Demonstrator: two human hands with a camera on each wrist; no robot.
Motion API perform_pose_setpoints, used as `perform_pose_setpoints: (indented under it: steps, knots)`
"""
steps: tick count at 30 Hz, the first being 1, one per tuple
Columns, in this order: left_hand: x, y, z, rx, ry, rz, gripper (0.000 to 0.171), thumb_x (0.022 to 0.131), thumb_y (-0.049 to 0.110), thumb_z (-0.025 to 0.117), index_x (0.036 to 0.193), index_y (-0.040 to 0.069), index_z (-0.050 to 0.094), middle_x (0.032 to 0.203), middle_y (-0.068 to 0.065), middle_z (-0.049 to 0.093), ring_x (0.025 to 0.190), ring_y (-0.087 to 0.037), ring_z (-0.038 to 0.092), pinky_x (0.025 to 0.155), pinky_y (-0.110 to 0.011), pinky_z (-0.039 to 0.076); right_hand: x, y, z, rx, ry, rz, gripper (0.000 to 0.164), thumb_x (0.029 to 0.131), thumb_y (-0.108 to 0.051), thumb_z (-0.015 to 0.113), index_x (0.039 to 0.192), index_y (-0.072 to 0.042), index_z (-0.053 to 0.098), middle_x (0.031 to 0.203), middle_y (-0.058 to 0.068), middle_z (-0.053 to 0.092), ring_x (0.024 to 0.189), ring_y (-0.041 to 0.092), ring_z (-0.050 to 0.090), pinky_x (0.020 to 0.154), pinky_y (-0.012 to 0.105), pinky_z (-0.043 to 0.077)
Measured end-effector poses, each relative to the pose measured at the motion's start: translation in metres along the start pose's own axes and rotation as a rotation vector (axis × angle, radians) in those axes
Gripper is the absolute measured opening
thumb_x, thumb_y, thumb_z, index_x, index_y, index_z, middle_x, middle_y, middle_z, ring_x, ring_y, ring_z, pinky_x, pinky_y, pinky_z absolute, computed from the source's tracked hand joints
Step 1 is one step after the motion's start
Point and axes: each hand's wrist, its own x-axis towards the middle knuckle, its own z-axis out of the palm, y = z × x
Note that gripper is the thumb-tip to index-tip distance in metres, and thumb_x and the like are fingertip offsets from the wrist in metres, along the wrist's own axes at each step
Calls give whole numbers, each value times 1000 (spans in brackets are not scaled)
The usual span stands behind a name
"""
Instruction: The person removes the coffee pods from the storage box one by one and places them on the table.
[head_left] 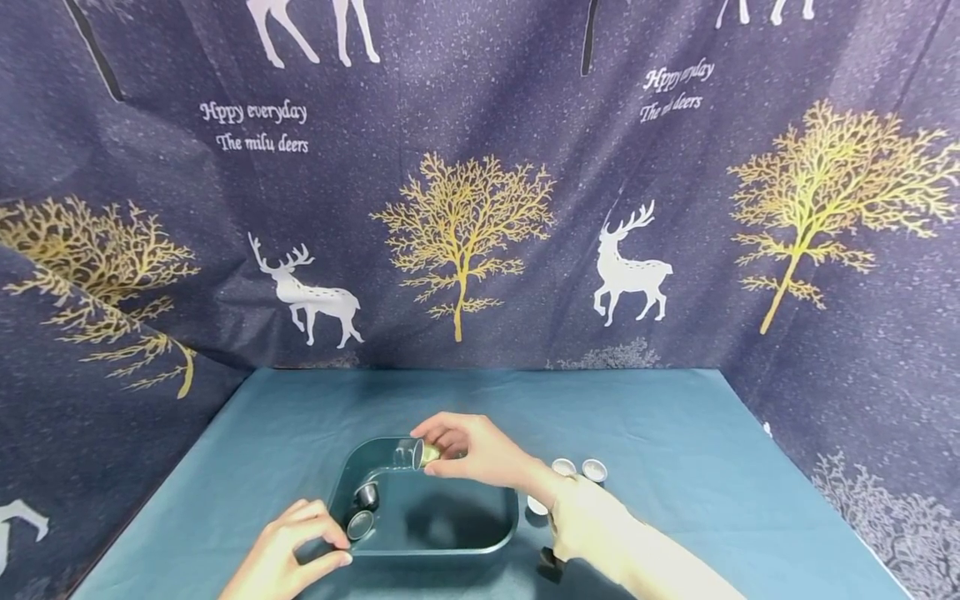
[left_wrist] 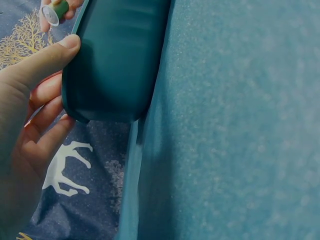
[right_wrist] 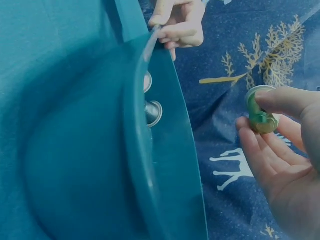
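Note:
A teal plastic tray sits on the table, and my left hand grips its near left corner, thumb on the rim and fingers against the outer wall in the left wrist view. Over the tray's far side, my right hand pinches a green and gold coffee capsule between thumb and fingers, its pale lid turned to the left in the head view. Two capsules lie in the tray at its left end: a dark capsule and a capsule with its silver lid up.
Right of the tray, partly behind my right forearm, are a far capsule, one beside it and another near the tray wall. A dark capsule lies closer. A patterned cloth hangs behind the blue-covered table.

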Motion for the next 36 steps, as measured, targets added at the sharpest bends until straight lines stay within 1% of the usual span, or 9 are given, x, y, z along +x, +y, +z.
perform_pose_setpoints:
  steps: [3, 9, 11, 14, 18, 23, 27, 32, 36]
  knots:
    - [0, 0, 0, 5, 2, -2, 40, 62, 11, 90, 83, 36, 67, 79, 22, 55, 75, 0, 47, 66, -16, 35, -9, -1, -1, -5, 10, -20, 38, 87, -12, 76, 122, -15, 64, 104, 11, 70, 87, 3, 67, 82, 24, 57]
    - [0, 0, 1, 9, -2, -9, 38, 63, 12, 90, 82, 35, 67, 80, 23, 56, 77, 5, 47, 67, -15, 36, -25, -2, 1, -23, 13, -31, 36, 88, -16, 75, 122, -17, 64, 109, 9, 70, 95, 5, 65, 81, 26, 57]
    - [0, 0, 1, 7, -1, -11, 38, 63, 12, 90, 82, 35, 67, 80, 23, 57, 77, 4, 47, 67, -15, 36, -29, -2, 2, -33, 22, -46, 35, 89, -18, 75, 122, -17, 64, 110, 9, 69, 97, 6, 64, 80, 26, 57]
    - [-1, 0, 1, 2, -2, -22, 38, 63, 11, 90, 82, 35, 67, 80, 23, 57, 76, 3, 48, 67, -15, 36, -35, 0, 0, -44, 41, -40, 35, 88, -20, 75, 122, -20, 64, 110, 8, 69, 97, 5, 62, 77, 26, 56]
    - [-1, 0, 1, 1, -7, -33, 39, 64, 12, 90, 83, 36, 67, 80, 23, 56, 75, 1, 48, 66, -15, 36, -44, 2, -3, -32, 72, -1, 37, 87, -19, 77, 122, -22, 65, 108, 5, 70, 95, 5, 62, 76, 26, 55]
    - [-1, 0, 0, 5, -7, -29, 38, 64, 12, 90, 82, 35, 67, 80, 24, 56, 76, 2, 48, 67, -15, 37, -54, 3, -8, 3, 110, 38, 39, 86, -17, 78, 123, -19, 65, 110, 6, 70, 98, 6, 64, 80, 26, 55]
    - [-1, -1, 1, 8, -8, -32, 37, 64, 12, 90, 82, 35, 67, 80, 24, 56, 75, 1, 48, 67, -15, 36, -63, 3, -10, 24, 129, 38, 40, 85, -15, 78, 122, -18, 64, 111, 8, 70, 98, 6, 65, 81, 28, 55]
    - [-2, -2, 1, 3, -11, -32, 37, 64, 12, 90, 83, 35, 67, 80, 24, 56, 75, 0, 49, 66, -16, 36, -76, 4, -13, 25, 153, 32, 38, 86, -12, 76, 122, -18, 64, 108, 9, 69, 95, 8, 65, 80, 28, 55]
    - [-2, -2, 2, -2, -6, -30, 37, 64, 11, 90, 83, 35, 67, 80, 24, 56, 75, 0, 48, 67, -16, 36, -89, 4, -16, 14, 177, 70, 37, 86, -14, 77, 120, -19, 63, 106, 8, 70, 93, 8, 65, 75, 27, 54]
